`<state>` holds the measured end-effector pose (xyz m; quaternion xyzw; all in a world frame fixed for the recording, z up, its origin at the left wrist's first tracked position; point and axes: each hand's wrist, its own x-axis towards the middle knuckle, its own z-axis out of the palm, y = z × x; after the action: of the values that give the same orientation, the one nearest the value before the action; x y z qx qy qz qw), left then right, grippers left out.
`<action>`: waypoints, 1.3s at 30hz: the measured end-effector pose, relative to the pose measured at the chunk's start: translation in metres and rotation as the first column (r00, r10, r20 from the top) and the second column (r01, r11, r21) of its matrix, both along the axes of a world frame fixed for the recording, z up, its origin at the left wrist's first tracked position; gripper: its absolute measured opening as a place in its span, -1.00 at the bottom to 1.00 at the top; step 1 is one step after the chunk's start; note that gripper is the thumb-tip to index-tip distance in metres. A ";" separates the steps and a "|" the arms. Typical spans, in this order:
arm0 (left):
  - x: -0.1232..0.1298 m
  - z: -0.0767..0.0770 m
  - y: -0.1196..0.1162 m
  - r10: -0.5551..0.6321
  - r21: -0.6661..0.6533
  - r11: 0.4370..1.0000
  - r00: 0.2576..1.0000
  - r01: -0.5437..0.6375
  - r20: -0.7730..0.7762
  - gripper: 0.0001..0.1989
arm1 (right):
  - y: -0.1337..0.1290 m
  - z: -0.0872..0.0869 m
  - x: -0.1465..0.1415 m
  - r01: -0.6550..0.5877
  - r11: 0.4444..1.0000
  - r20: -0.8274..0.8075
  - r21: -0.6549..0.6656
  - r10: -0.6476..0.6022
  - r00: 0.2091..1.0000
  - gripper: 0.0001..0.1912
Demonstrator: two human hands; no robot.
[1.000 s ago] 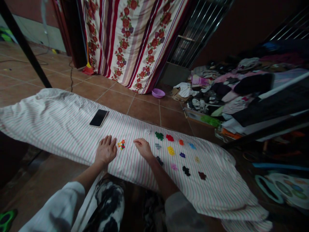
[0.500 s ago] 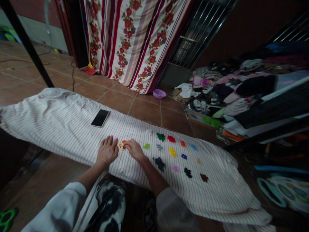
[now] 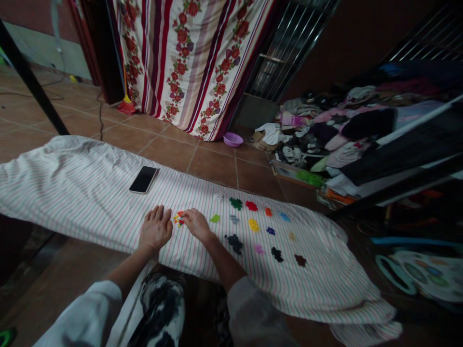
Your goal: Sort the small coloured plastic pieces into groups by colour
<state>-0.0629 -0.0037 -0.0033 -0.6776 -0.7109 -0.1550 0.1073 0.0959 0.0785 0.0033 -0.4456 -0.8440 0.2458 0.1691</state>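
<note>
My left hand (image 3: 156, 229) lies flat on the striped cloth (image 3: 202, 250), fingers stretched out, just left of a small pile of mixed pieces (image 3: 178, 218) in orange, yellow, red and white. From the right, my right hand (image 3: 197, 225) reaches to that pile with thumb and fingers pinched at its edge. Whatever sits between those fingertips is too small to make out. Sorted by colour, little heaps spread to the right, among them lime green (image 3: 215, 218), dark green (image 3: 236, 203), red (image 3: 251, 206), yellow (image 3: 253, 225), dark grey (image 3: 235, 244) and brown (image 3: 300, 260).
A phone (image 3: 143, 180) rests on the cloth beyond my left hand. Past the far edge, a purple basin (image 3: 233, 140) stands on the tiled floor before a flowered curtain (image 3: 188, 62). Clothes (image 3: 336, 125) are piled at the right, behind a dark bar (image 3: 361, 197).
The whole view has shifted slightly, so things sit a little further left. My left hand stays flat beside the mixed pile, and my right fingers remain pinched at it.
</note>
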 end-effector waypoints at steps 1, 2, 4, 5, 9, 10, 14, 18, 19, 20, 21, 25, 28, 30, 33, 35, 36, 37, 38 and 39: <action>0.000 0.000 0.000 -0.002 0.000 1.000 1.000 0.002 -0.003 -0.57 | -0.001 0.000 0.000 0.004 1.000 0.002 0.005 -0.004 1.000 -0.83; 0.000 0.000 0.000 -0.003 0.001 1.000 1.000 0.003 -0.006 -0.57 | -0.002 0.001 0.000 0.013 1.000 -0.002 0.011 -0.013 1.000 -0.83; 0.000 0.000 0.000 -0.003 0.002 1.000 1.000 0.003 -0.013 -0.57 | -0.003 0.000 0.000 0.040 0.999 -0.034 0.023 -0.039 0.999 -0.84; 0.000 0.000 0.000 -0.002 0.004 1.000 1.000 0.002 -0.017 -0.57 | -0.003 -0.001 0.000 0.057 0.998 -0.063 0.023 -0.055 0.996 -0.84; 0.000 -0.001 0.000 -0.004 0.017 1.000 0.999 0.005 -0.034 -0.58 | -0.002 -0.005 0.005 0.130 0.990 -0.232 -0.061 -0.141 0.962 -0.80; 0.000 -0.002 0.001 -0.004 0.021 1.000 0.999 0.005 -0.037 -0.58 | 0.000 -0.006 0.007 0.147 0.984 -0.278 -0.098 -0.169 0.946 -0.80; -0.001 -0.004 0.001 -0.005 0.032 0.999 0.999 0.007 -0.042 -0.58 | 0.007 -0.009 0.021 0.213 0.957 -0.413 -0.199 -0.279 0.867 -0.84; -0.002 -0.005 0.001 -0.011 0.033 0.999 0.999 0.013 -0.040 -0.58 | 0.019 -0.009 0.047 0.284 0.940 -0.457 -0.188 -0.340 0.822 -0.85; -0.002 -0.005 0.001 -0.012 0.034 0.999 0.999 0.014 -0.039 -0.58 | 0.023 -0.009 0.055 0.304 0.936 -0.460 -0.176 -0.351 0.815 -0.85; -0.002 -0.005 0.001 -0.012 0.034 0.999 0.999 0.014 -0.039 -0.58 | 0.028 -0.008 0.065 0.328 0.931 -0.460 -0.160 -0.364 0.810 -0.85; -0.002 -0.005 0.001 -0.012 0.034 0.999 0.999 0.014 -0.038 -0.58 | 0.032 -0.007 0.074 0.356 0.924 -0.456 -0.140 -0.379 0.805 -0.84; -0.001 -0.006 0.002 -0.011 0.034 0.999 0.999 0.012 -0.036 -0.57 | 0.052 -0.002 0.115 0.474 0.880 -0.358 0.036 -0.432 0.828 -0.81; -0.002 -0.007 0.001 -0.007 0.038 0.999 0.999 0.008 -0.042 -0.57 | 0.066 0.004 0.139 0.518 0.825 -0.219 0.225 -0.475 0.852 -0.78; -0.002 -0.007 0.000 -0.003 0.040 0.999 0.999 0.005 -0.049 -0.57 | 0.073 0.008 0.149 0.508 0.803 -0.149 0.311 -0.487 0.861 -0.77; -0.002 -0.007 0.000 -0.005 0.037 0.999 0.999 0.007 -0.054 -0.57 | 0.081 0.010 0.153 0.472 0.796 -0.069 0.379 -0.485 0.872 -0.79; -0.002 -0.007 0.000 -0.006 0.034 0.999 0.998 0.008 -0.056 -0.57 | 0.085 0.010 0.152 0.456 0.796 -0.017 0.397 -0.491 0.871 -0.80; -0.002 -0.007 0.000 -0.006 0.033 0.999 0.998 0.008 -0.057 -0.58 | 0.086 0.009 0.150 0.452 0.797 0.009 0.401 -0.497 0.868 -0.80; -0.002 -0.007 0.000 -0.006 0.031 0.999 0.998 0.008 -0.058 -0.58 | 0.086 0.008 0.148 0.448 0.798 0.034 0.404 -0.503 0.864 -0.79; -0.002 -0.006 0.001 -0.005 0.029 1.000 0.998 0.006 -0.059 -0.58 | 0.087 0.007 0.146 0.444 0.799 0.062 0.405 -0.508 0.859 -0.79; -0.002 -0.006 0.001 -0.004 0.027 1.000 0.998 0.005 -0.059 -0.58 | 0.087 0.006 0.144 0.437 0.803 0.092 0.405 -0.511 0.855 -0.79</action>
<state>-0.0644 -0.0028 -0.0093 -0.6820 -0.7037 -0.1447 0.1371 0.2398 0.1652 0.0092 -0.6250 -0.7482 -0.0131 0.2220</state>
